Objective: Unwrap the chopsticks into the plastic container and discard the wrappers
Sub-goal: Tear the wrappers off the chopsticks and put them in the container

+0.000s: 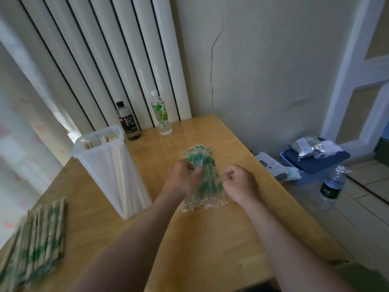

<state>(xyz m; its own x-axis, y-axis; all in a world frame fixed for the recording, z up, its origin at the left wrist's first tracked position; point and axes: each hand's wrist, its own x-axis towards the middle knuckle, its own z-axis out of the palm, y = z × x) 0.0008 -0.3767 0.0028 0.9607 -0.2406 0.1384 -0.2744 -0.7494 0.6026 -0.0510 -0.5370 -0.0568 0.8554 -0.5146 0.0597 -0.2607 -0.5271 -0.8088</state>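
The left hand's point(182, 175) fingers point(196, 171) are curled onto the pile of clear, green-printed wrappers point(207, 186) on the tabletop point(210, 239). The right hand point(240, 182) is curled tight at the pile's right edge; I cannot tell whether it pinches any film. The slippery wrappers are best gathered from both sides into one bunch before lifting. The plastic container point(111, 165) of bare chopsticks point(109, 138) stands to the left, with the wrapped chopsticks point(37, 243) beyond it.
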